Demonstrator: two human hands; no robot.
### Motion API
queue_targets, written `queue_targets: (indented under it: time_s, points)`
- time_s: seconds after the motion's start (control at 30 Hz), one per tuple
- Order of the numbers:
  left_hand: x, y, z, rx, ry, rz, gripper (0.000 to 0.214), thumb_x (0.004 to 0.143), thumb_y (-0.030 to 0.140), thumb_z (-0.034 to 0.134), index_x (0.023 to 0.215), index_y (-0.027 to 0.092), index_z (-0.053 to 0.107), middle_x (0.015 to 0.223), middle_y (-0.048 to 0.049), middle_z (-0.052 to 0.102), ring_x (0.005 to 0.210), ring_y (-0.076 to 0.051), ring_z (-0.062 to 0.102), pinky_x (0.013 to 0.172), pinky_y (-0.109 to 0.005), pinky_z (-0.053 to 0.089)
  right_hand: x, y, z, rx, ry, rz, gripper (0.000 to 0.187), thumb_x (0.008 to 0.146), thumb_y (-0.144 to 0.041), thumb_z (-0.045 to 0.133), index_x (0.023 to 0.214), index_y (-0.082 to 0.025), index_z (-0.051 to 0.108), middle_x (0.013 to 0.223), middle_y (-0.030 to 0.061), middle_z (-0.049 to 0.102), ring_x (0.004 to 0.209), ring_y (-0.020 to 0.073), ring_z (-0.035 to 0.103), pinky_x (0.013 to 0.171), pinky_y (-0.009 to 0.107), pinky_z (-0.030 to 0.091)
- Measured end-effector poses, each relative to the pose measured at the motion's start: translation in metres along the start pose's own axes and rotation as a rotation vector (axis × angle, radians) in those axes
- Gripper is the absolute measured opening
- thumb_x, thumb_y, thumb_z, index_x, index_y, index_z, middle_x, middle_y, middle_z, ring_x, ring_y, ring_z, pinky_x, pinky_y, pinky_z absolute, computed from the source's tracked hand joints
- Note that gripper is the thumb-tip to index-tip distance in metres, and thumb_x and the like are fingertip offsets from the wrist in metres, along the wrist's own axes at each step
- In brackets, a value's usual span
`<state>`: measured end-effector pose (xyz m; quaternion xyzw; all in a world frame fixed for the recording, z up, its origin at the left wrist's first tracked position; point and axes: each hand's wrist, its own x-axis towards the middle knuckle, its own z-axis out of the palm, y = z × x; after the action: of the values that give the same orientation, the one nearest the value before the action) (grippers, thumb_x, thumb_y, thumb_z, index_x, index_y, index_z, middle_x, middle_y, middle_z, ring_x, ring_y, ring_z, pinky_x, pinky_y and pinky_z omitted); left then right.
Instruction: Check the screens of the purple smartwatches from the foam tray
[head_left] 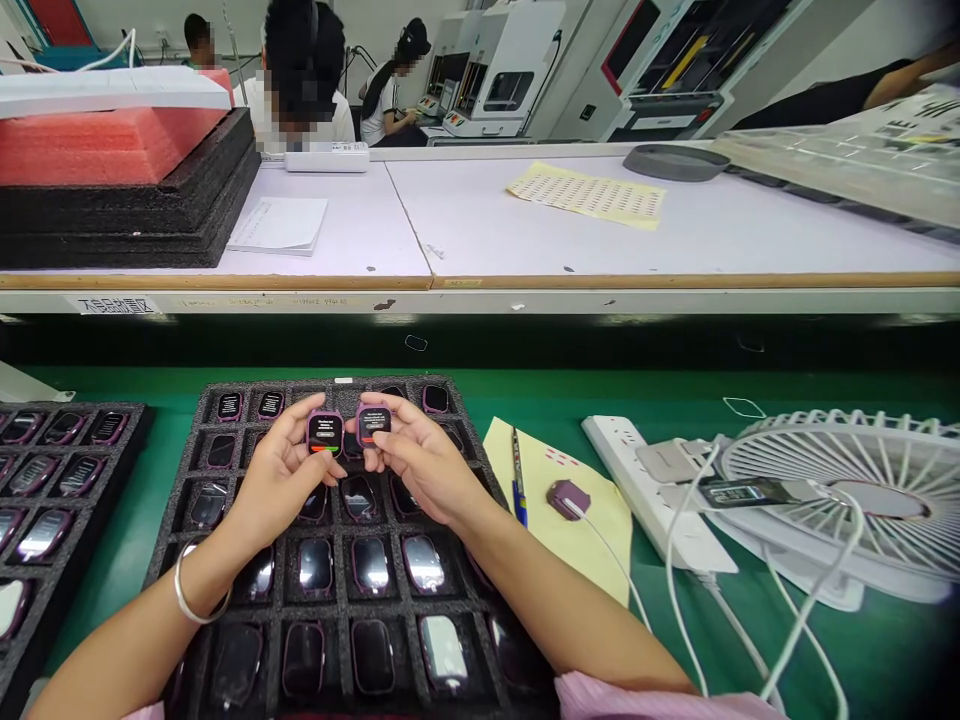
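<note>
Two grips side by side, a narrow gap between

The left hand (279, 468) grasps the left watch (325, 430), thumb at its lower edge; the right hand (424, 455) grasps the right watch (373, 420), thumb over the bottom of its screen. Both are held above the upper middle of the black foam tray (343, 570), screens lit and turned toward the person. Their long axes look roughly parallel, running away from the body. Each watch lies nearest the hand holding it, the right one slightly higher in view. Below, tray cells hold other watches (316, 567).
</note>
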<state>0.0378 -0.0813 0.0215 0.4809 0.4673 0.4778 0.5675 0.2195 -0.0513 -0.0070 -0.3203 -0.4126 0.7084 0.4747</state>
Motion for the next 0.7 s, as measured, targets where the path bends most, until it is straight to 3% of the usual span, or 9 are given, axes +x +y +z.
queue_targets:
  time_s: [0.1,0.27,0.7]
  points:
    - [0.0007,-0.0013,-0.0004,-0.003,-0.005,0.013,0.055,0.08,0.021,0.068,0.131,0.017,0.049,0.112,-0.0085,0.067,0.067,-0.01,0.069,0.064,-0.025,0.059,0.0004,-0.0001,0.0,0.012,0.007,0.002,0.043,0.079,-0.024,0.071,0.12,-0.022,0.061,0.099,0.0037,0.072,0.06,0.0112,0.06,0.062,0.027,0.044]
    - [0.001,-0.0026,-0.0008,-0.019,-0.008,0.008,0.061,0.081,0.021,0.068,0.137,0.019,0.045,0.115,-0.0088,0.067,0.069,-0.011,0.071,0.067,-0.026,0.06,-0.0003,-0.0012,0.0011,0.008,-0.003,0.006,0.038,0.078,-0.024,0.072,0.115,-0.022,0.062,0.096,0.0032,0.072,0.059,0.0109,0.06,0.06,0.026,0.043]
    - [-0.0018,-0.001,-0.0032,-0.1,-0.028,-0.021,0.04,0.088,0.028,0.063,0.126,0.019,0.055,0.107,-0.0056,0.068,0.072,-0.016,0.073,0.069,-0.03,0.062,-0.0016,-0.0053,0.0041,0.045,-0.005,0.049,0.036,0.08,-0.034,0.075,0.111,-0.021,0.064,0.092,0.0034,0.071,0.058,0.012,0.06,0.06,0.028,0.044]
